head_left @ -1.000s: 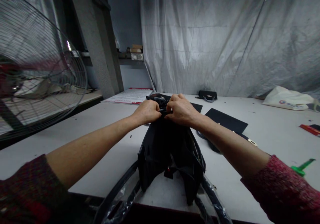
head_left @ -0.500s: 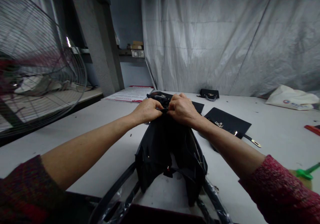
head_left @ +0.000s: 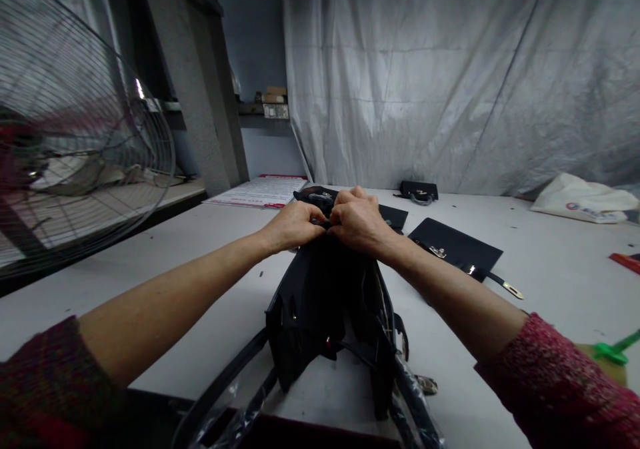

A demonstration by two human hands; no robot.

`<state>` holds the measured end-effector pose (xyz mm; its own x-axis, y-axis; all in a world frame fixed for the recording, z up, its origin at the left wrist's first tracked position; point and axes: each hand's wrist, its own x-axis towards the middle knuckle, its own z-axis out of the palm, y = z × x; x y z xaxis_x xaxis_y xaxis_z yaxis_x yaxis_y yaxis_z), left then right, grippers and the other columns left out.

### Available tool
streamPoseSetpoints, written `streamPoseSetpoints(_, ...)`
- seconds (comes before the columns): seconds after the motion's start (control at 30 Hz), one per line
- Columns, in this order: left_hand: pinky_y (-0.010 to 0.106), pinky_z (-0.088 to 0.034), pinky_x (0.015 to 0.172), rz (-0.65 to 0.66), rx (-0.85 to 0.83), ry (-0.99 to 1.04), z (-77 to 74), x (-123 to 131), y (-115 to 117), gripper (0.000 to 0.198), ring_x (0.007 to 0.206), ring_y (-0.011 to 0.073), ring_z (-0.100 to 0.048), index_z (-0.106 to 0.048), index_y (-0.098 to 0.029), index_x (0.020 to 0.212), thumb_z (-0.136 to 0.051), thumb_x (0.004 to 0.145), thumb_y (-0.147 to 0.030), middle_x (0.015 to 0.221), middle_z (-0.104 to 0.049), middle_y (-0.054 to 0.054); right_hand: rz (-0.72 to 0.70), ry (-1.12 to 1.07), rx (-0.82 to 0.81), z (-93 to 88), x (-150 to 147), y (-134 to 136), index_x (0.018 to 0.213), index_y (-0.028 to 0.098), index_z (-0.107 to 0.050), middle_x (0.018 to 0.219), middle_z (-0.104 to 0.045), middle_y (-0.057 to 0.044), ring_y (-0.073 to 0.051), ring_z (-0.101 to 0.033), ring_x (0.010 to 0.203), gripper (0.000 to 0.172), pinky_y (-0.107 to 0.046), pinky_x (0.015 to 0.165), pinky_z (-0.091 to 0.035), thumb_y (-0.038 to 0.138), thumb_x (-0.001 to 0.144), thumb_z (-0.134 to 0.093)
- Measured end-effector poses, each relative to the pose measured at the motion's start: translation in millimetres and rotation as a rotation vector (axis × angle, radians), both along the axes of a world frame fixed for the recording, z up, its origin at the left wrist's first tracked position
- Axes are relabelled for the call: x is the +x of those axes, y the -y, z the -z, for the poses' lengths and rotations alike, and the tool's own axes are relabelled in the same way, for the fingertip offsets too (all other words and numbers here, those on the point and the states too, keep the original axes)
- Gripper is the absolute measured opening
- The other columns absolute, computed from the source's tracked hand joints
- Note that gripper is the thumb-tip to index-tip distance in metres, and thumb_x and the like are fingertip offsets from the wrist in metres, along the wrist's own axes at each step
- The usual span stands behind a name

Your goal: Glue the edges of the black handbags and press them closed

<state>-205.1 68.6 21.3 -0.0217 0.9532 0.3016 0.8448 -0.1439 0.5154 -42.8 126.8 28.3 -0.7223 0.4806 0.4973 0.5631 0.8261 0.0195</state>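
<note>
Both forearms reach forward and converge, the left hand (head_left: 294, 225) and right hand (head_left: 362, 221) nearly meeting, thumbs inward. Each is pinched on the far edge of the black bag (head_left: 295, 305), which lies open on the tabletop (head_left: 200, 269) between the forearms, its handles toward the wearer. Compared with half a second ago, the bag's near end sits farther left, and a metal clasp (head_left: 427, 385) beside it shows more fully.

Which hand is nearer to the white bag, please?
Right. The right hand is left of the white bag; the left hand is farther left.
</note>
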Motion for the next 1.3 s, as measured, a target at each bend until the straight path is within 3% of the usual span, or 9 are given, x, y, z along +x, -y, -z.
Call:
streamPoseSetpoints(0.2,0.024,-0.038,0.056,0.002,0.014,0.008,0.8,-1,0,0.024,0.063,0.0144,-0.056,-0.077,-0.021,0.089,-0.064,0.069,-0.029,0.072,-0.069,0.001,0.007,0.003,0.064,0.4,-1,0,0.073,0.021,-0.074,0.095,-0.065,-0.009,-0.026,-0.042,0.102,0.015,-0.040,0.076,-0.025,0.019,0.080,-0.060)
streamPoseSetpoints(0.5,0.025,-0.037,0.054,0.003,-0.005,0.004,-1.1,-1,1,0.026,0.060,0.0143,-0.055,-0.076,-0.021,0.091,-0.062,0.070,-0.029,0.071,-0.068,0.001,0.007,0.046,0.015,0.4,-3,-4,0.073,0.020,-0.074,0.096,-0.065,-0.009,-0.028,-0.043,0.103,0.013,-0.039,0.075,-0.027,0.020,0.077,-0.062)
streamPoseSetpoints(0.7,0.025,-0.036,0.052,0.002,-0.028,0.003,0.3,-2,-1,0.028,0.055,0.0136,-0.053,-0.076,-0.022,0.094,-0.060,0.070,-0.027,0.064,-0.066,-0.001,-0.123,-0.088,-0.112,2.2,2,-4,0.068,0.021,-0.072,0.093,-0.067,-0.003,-0.024,-0.047,0.102,0.012,-0.036,0.079,-0.029,0.015,0.072,-0.063)
streamPoseSetpoints(0.9,0.024,-0.039,0.058,0.023,0.007,-0.036,-2.3,-1,1,0.026,0.065,0.0142,-0.057,-0.077,-0.022,0.088,-0.059,0.069,-0.023,0.073,-0.070,-0.001,-0.227,-0.085,-0.193,-3.0,8,-1,0.065,0.018,-0.069,0.093,-0.067,-0.001,-0.022,-0.048,0.100,0.011,-0.036,0.085,-0.032,0.012,0.071,-0.063)
streamPoseSetpoints(1.3,0.025,-0.039,0.060,0.030,-0.038,0.028,0.8,-2,0,0.026,0.067,0.0149,-0.060,-0.075,-0.020,0.091,-0.060,0.072,-0.027,0.075,-0.071,-0.001,0.002,-0.118,-0.154,4.9,4,-7,0.068,0.021,-0.073,0.093,-0.069,-0.004,-0.026,-0.048,0.102,0.010,-0.039,0.078,-0.032,0.019,0.072,-0.064)
